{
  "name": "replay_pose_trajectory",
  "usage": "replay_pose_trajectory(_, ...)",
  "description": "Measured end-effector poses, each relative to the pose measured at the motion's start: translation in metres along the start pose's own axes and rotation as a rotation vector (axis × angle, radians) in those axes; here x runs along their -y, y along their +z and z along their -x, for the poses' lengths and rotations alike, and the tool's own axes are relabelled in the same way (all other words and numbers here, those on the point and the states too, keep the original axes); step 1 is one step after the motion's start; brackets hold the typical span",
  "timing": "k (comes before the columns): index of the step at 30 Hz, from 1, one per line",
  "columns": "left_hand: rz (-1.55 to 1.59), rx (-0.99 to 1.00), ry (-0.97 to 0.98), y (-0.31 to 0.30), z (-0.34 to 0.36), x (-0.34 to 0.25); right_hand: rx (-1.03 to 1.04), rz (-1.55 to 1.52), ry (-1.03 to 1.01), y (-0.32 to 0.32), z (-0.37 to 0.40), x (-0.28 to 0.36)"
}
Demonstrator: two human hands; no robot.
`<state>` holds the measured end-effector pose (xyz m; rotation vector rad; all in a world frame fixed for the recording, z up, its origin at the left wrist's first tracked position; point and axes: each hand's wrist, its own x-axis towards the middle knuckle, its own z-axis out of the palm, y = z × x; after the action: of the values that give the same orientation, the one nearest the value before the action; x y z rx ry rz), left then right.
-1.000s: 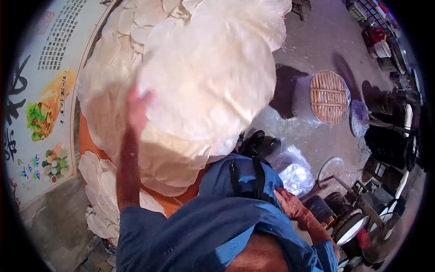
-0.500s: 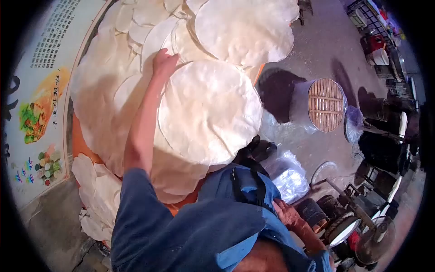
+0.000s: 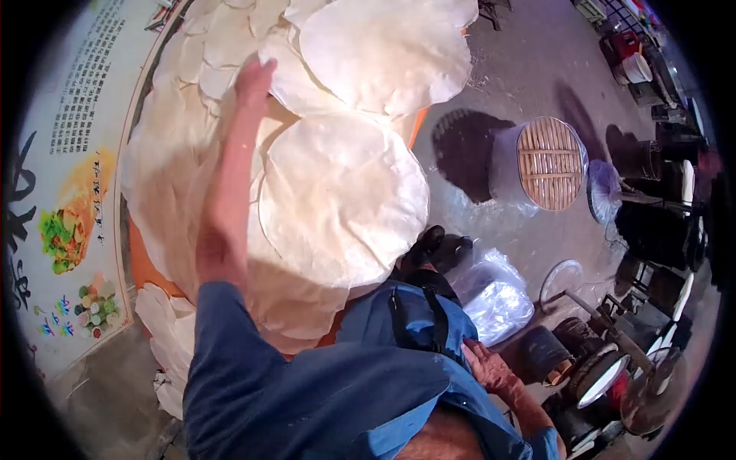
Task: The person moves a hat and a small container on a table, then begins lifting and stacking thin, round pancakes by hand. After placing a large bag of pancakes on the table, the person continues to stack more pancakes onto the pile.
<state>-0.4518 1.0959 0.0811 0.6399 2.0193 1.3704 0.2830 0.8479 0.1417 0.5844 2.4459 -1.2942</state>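
Many thin, round, pale flatbreads point(image 3: 345, 192) lie overlapping in a broad layer in front of me. My left hand point(image 3: 255, 78) reaches out over them, its fingers closed at the edge of one thin flatbread point(image 3: 303, 73) near the far side. A larger flatbread point(image 3: 387, 54) lies just right of that one. My right hand point(image 3: 489, 366) rests against my blue clothing at the hip, fingers stretched out and holding nothing.
An orange surface point(image 3: 149, 261) shows under the flatbreads. Left stands a printed sign board point(image 3: 77, 115). On the floor at right are a plastic-wrapped bundle with a slatted top point(image 3: 550, 163), clear plastic point(image 3: 494, 299), buckets and tools. More flatbreads point(image 3: 165, 330) hang lower left.
My left hand has moved further away and slightly left, and the flatbread at its fingers has shifted, uncovering a tan patch. The view has moved slightly. My right hand stays at the hip.
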Motion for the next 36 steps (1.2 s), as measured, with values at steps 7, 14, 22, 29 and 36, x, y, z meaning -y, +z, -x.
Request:
replay_pose_trajectory(7,0.079,-0.003,0.159,-0.038,0.016,-0.169,-0.047,-0.040,-0.056,0.007,0.002,-0.012)
replay_pose_trajectory(14,-0.018,0.111,0.465,-0.113,0.016,-0.337,-0.077,-0.073,-0.136,-0.007,-0.010,-0.021)
replay_pose_trajectory(22,0.386,0.068,0.764,-0.067,0.183,-0.371,-0.092,-0.020,-0.209,-0.030,-0.020,-0.020)
replay_pose_trajectory(29,0.493,-0.216,0.106,-0.072,0.253,-0.084,0.116,0.282,-0.116,-0.105,-0.026,-0.023)
replay_pose_trajectory(36,0.558,0.080,-0.218,0.005,0.374,0.050,-0.477,-0.060,-0.197,-0.179,-0.162,0.054)
